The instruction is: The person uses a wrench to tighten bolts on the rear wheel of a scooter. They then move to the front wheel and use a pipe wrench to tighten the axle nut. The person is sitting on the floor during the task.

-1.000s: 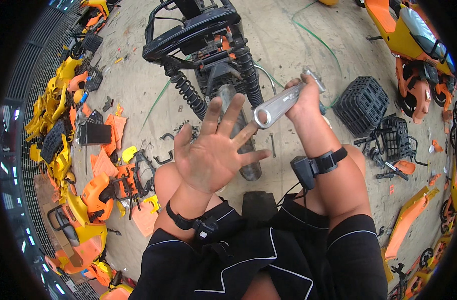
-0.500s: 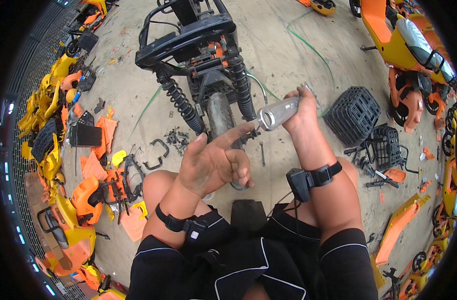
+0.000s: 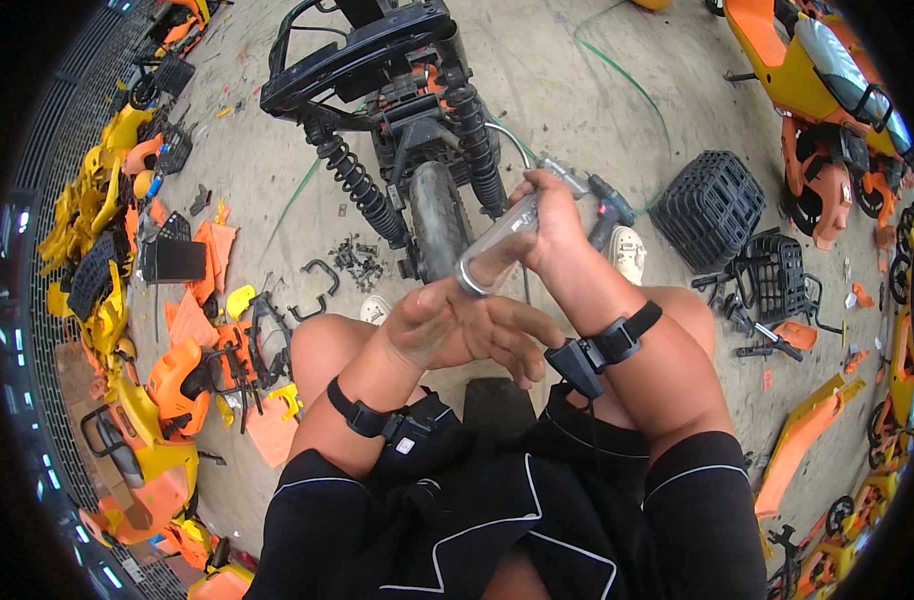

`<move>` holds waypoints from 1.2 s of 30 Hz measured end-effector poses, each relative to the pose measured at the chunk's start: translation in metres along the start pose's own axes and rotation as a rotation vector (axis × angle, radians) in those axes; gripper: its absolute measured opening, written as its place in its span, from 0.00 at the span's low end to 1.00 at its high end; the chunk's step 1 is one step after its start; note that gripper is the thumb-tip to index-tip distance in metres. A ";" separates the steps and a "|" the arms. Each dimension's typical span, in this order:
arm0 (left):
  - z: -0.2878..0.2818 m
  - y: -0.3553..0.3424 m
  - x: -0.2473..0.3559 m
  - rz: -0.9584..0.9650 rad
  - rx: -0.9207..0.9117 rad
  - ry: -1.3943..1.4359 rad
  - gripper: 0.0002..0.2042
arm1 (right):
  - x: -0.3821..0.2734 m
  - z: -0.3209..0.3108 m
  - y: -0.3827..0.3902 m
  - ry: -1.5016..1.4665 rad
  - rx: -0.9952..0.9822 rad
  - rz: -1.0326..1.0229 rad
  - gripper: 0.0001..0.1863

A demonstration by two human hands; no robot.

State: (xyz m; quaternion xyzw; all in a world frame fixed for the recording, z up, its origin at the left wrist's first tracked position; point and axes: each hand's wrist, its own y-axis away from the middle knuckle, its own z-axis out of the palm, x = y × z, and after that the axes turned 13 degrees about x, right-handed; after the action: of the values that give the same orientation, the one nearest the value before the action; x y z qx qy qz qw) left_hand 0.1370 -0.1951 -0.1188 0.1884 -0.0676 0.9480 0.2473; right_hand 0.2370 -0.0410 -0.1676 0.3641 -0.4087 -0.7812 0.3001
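Observation:
My right hand (image 3: 555, 215) is wrapped round a clear, tube-shaped container (image 3: 499, 246) with a silver rim. The container is tilted, its rimmed end low and toward my left hand (image 3: 467, 328). That hand is palm up, fingers apart, right under the rim; whether it touches the rim, or anything lies on the palm, I cannot make out. Just beyond my hands stands a stripped black scooter frame (image 3: 362, 62) with a dark tyre (image 3: 439, 215) between two coil-spring shock absorbers (image 3: 355, 185).
A power drill (image 3: 610, 205) lies on the floor past my right hand, near a green hose (image 3: 627, 85). Black crates (image 3: 712, 210) are stacked to the right. Small dark parts (image 3: 357, 262) lie left of the tyre. Yellow and orange body panels (image 3: 92, 215) pile up far left.
My right hand has moved left and nearer with the container, bringing its rim over my left palm. My left hand has shifted right and its fingers have spread. The drill has come into sight.

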 end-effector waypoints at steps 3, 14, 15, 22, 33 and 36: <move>0.003 -0.006 -0.004 -0.016 -0.046 -0.081 0.42 | 0.009 -0.003 -0.003 0.059 0.002 0.017 0.08; 0.002 0.002 -0.015 0.069 0.069 -0.012 0.38 | 0.017 -0.009 -0.004 0.127 0.052 -0.046 0.07; 0.002 0.002 -0.017 0.075 0.042 0.033 0.38 | 0.017 -0.008 -0.004 0.129 0.053 -0.048 0.06; 0.019 0.004 -0.011 0.012 0.108 0.146 0.44 | 0.012 -0.011 -0.010 0.094 0.043 -0.011 0.06; 0.004 0.008 -0.014 0.043 0.105 0.062 0.42 | -0.010 -0.002 0.003 0.019 0.103 -0.076 0.05; 0.004 0.010 -0.014 0.030 0.103 0.070 0.43 | -0.011 -0.002 0.002 -0.008 0.085 -0.099 0.05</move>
State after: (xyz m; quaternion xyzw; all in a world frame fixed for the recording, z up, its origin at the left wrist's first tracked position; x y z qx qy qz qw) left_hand 0.1449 -0.2113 -0.1210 0.1664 -0.0130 0.9599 0.2252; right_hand 0.2450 -0.0339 -0.1630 0.3929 -0.4241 -0.7786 0.2439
